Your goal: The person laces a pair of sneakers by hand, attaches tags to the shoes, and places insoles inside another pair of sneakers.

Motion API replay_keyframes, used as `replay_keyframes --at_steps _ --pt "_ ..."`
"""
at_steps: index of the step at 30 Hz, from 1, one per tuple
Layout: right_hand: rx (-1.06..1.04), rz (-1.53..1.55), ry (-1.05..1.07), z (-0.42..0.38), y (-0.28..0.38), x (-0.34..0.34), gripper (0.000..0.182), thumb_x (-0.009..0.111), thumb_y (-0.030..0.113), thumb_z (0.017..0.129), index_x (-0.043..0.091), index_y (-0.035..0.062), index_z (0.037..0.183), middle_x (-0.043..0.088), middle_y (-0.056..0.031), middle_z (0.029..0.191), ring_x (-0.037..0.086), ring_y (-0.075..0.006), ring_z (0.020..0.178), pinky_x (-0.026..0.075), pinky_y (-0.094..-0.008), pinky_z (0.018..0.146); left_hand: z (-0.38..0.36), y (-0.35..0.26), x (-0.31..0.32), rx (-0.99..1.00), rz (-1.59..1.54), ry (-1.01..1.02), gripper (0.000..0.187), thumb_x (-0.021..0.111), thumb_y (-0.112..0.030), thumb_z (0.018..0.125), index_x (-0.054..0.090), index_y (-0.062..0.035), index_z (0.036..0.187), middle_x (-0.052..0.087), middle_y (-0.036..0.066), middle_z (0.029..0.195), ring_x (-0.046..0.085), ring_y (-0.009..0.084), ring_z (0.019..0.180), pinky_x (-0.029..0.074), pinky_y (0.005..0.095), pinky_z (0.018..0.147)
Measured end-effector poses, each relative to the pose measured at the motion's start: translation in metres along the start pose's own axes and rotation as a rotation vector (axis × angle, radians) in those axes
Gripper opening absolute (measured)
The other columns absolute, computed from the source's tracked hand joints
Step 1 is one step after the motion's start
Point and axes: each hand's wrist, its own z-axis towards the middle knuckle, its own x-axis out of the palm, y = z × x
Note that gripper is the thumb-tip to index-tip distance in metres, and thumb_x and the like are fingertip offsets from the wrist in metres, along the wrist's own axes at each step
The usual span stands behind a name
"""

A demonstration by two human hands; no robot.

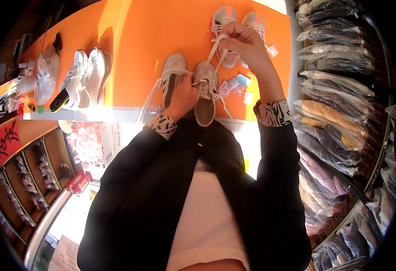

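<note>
A pale sneaker [204,99] lies at the edge of the orange table, toe pointing away from me, its laces partly threaded. My left hand [182,98] is at its left side, fingers closed against the upper; the exact grip is partly hidden. Above and to the right, my right hand [245,47] pinches a white shoelace [213,49] that rises from this sneaker. The matching sneaker [174,65] sits just left, partly behind my left hand, with a loose lace trailing over the table edge.
Another pair of sneakers [225,18] stands behind my right hand, near small tags and packets [234,85]. White shoes [94,74] and a black-and-yellow object [59,100] are at left. Plastic-wrapped garments [333,117] hang along the right. Shelves [31,180] stand lower left.
</note>
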Motion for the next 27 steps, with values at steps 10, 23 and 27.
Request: replay_keyframes --at_steps 10,23,27 --pt "-0.085 -0.017 -0.280 -0.014 -0.061 0.009 0.015 0.068 0.011 0.084 0.065 0.0049 0.098 0.064 0.0008 0.089 0.057 -0.0063 0.079 0.045 -0.0221 0.069 0.015 -0.005 0.006 -0.195 0.256 0.266 0.020 0.055 -0.021 0.089 0.059 -0.0012 0.092 0.061 0.016 0.093 0.059 0.0377 0.093 0.047 0.0453 0.077" --pt "-0.221 -0.714 -0.425 -0.065 -0.178 0.070 0.016 0.063 0.000 0.063 0.056 0.0054 0.077 0.057 -0.0104 0.088 0.056 -0.0321 0.087 0.043 -0.0418 0.077 -0.054 -0.077 -0.038 0.345 -0.190 0.814 0.015 0.059 -0.012 0.087 0.054 -0.0004 0.079 0.056 0.013 0.074 0.055 0.0335 0.072 0.044 0.0394 0.065" --pt "-0.064 -0.701 -0.450 -0.064 -0.180 0.072 0.020 0.064 -0.001 0.064 0.055 0.0042 0.081 0.056 -0.0116 0.087 0.055 -0.0345 0.088 0.044 -0.0440 0.075 -0.057 -0.155 -0.102 0.461 -0.844 1.181 0.027 0.059 -0.017 0.091 0.049 0.0024 0.075 0.047 0.011 0.066 0.052 0.0246 0.063 0.041 0.0355 0.060"
